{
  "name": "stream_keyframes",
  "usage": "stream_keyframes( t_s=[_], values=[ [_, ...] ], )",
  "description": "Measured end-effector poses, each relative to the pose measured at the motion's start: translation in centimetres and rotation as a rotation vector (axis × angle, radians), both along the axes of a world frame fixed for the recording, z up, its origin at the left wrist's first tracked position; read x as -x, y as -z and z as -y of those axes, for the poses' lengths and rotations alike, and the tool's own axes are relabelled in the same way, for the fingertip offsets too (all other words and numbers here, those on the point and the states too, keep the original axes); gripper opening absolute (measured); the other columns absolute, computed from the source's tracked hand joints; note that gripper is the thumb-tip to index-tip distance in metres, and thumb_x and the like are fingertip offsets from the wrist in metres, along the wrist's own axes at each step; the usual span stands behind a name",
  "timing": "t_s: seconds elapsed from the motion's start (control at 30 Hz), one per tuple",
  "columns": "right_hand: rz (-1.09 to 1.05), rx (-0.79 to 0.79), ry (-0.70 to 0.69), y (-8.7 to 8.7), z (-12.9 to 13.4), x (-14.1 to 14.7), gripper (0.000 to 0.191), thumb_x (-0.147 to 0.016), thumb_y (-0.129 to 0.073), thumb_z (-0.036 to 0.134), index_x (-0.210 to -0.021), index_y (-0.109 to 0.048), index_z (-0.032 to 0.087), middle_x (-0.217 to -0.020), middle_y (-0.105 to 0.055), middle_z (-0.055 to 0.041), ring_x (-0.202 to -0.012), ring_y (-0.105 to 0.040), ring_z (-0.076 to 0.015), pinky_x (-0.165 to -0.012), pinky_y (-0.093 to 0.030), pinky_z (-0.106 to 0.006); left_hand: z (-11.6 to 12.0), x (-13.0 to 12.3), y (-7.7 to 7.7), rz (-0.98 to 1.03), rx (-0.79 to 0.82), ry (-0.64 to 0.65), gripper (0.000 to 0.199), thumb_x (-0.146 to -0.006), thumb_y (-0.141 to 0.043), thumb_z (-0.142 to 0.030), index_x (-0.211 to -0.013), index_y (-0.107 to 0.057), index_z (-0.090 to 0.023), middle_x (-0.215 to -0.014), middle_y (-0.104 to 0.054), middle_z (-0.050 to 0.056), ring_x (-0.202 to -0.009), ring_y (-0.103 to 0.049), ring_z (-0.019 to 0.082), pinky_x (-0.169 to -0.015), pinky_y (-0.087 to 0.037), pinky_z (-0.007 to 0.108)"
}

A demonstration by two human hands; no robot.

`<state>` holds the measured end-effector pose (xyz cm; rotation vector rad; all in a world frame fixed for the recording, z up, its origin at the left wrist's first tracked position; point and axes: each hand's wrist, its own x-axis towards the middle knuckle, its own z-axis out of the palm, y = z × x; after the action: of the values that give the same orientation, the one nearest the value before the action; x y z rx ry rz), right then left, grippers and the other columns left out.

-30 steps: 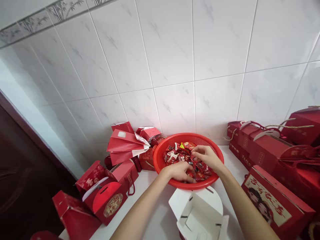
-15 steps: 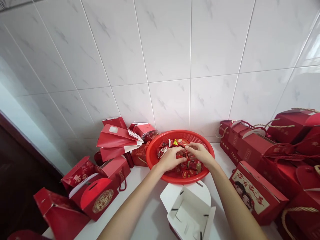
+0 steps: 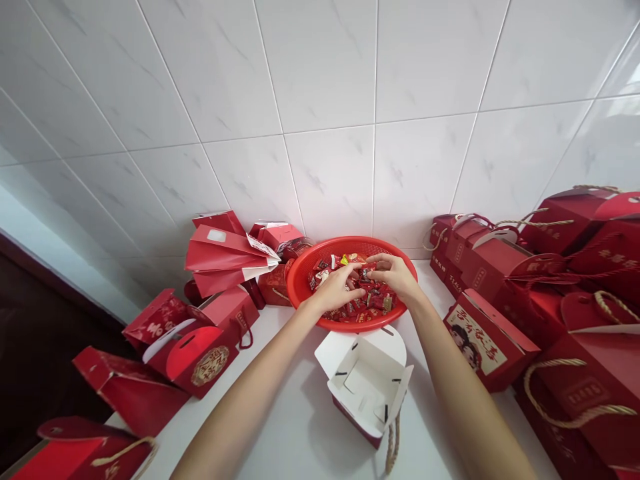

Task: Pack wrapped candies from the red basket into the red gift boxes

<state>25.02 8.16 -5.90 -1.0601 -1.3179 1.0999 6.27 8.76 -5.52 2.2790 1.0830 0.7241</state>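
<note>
A red plastic basket (image 3: pixel 300 267) stands against the tiled wall, with many small red-wrapped candies (image 3: pixel 373 300) inside. Over the candies on the left is my left hand (image 3: pixel 336 290), thumb and fingers apart, holding nothing that I can see. My right hand (image 3: pixel 395 277) reaches in from the right with bent fingers at the candies; whether a candy is between them is too small to tell. In front of the basket sits an open box (image 3: pixel 367 387), white inside and red outside, its flaps spread and a rope handle hanging at its front right.
Red gift boxes (image 3: pixel 210 360) stand along the left, with a stack of folded red cartons (image 3: pixel 225 257) behind them. More red boxes with rope handles (image 3: pixel 585 387) crowd the right side. The white table (image 3: pixel 315 427) runs beneath everything.
The view has tilted down, so the basket and boxes sit higher and more of the near boxes shows. Both hands remain over the candies, with small shifts of the fingers.
</note>
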Motion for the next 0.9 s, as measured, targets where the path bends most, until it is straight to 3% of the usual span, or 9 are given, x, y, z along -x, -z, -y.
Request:
stream_keyframes(
  t_s=[0.1,0.27,0.37,0.47,0.63,0.77,0.9],
  values=[
    [-0.045,0.043,-0.037,-0.4,0.4,0.1,0.031,-0.060,-0.075,0.022,-0.090,-0.068,0.017,-0.074,-0.069,-0.0022,-0.068,-0.063,-0.0147,-0.063,-0.050,-0.026,0.1,-0.1,-0.1,0.069,-0.037,0.012,0.061,-0.078,-0.069,-0.026,-0.137,-0.051,-0.021,-0.131,-0.064,0.011,-0.080,-0.067,0.018,-0.081,-0.055,0.036],
    [-0.113,0.098,-0.087,-0.9,0.7,0.5,0.030,-0.066,-0.080,0.040,-0.082,-0.071,0.017,-0.088,-0.071,-0.0049,-0.077,-0.066,-0.0161,-0.064,-0.055,-0.026,0.4,-0.3,-0.4,0.118,-0.098,-0.017,0.028,-0.091,-0.055,-0.034,-0.111,-0.068,-0.020,-0.108,-0.073,0.007,-0.093,-0.067,0.022,-0.084,-0.051,0.033],
    [-0.087,0.080,-0.125,-1.1,0.9,0.6,0.037,-0.071,-0.076,0.052,-0.083,-0.073,0.017,-0.091,-0.072,-0.0046,-0.082,-0.066,-0.0175,-0.064,-0.054,-0.025,0.5,-0.3,-0.5,0.077,-0.071,-0.063,0.032,-0.095,-0.048,-0.042,-0.088,-0.067,-0.018,-0.084,-0.070,0.005,-0.077,-0.063,0.021,-0.074,-0.048,0.031],
    [-0.050,0.013,-0.187,-1.1,1.0,0.5,0.039,-0.068,-0.078,0.053,-0.085,-0.074,0.017,-0.090,-0.072,-0.0042,-0.085,-0.065,-0.0178,-0.067,-0.052,-0.025,0.4,-0.3,-0.4,0.051,-0.049,-0.059,0.039,-0.096,-0.046,-0.048,-0.073,-0.058,-0.019,-0.069,-0.061,0.002,-0.065,-0.056,0.017,-0.065,-0.044,0.029],
    [-0.036,-0.018,-0.202,-0.7,0.7,0.2,0.035,-0.059,-0.084,0.043,-0.076,-0.070,0.016,-0.078,-0.070,-0.0018,-0.074,-0.062,-0.0136,-0.069,-0.047,-0.025,0.5,-0.4,-0.6,0.057,-0.017,-0.058,0.034,-0.092,-0.050,-0.045,-0.074,-0.056,-0.018,-0.071,-0.060,0.001,-0.066,-0.052,0.016,-0.063,-0.040,0.027],
    [-0.058,-0.010,-0.141,-0.7,0.7,0.2,0.037,-0.058,-0.083,0.046,-0.071,-0.067,0.016,-0.073,-0.067,0.0002,-0.065,-0.056,-0.0111,-0.059,-0.042,-0.023,0.9,-0.5,-1.0,0.064,0.040,-0.012,0.033,-0.085,-0.058,-0.048,-0.075,-0.059,-0.017,-0.070,-0.058,0.000,-0.067,-0.050,0.016,-0.063,-0.038,0.028],
    [-0.047,-0.002,-0.078,-1.0,1.0,0.4,0.040,-0.057,-0.083,0.049,-0.064,-0.059,0.017,-0.062,-0.059,0.0039,-0.054,-0.045,-0.0073,-0.052,-0.033,-0.022,0.9,-0.5,-1.0,0.100,0.054,0.050,0.036,-0.086,-0.053,-0.047,-0.064,-0.051,-0.018,-0.061,-0.046,-0.003,-0.061,-0.042,0.013,-0.062,-0.035,0.027]
  ],
)
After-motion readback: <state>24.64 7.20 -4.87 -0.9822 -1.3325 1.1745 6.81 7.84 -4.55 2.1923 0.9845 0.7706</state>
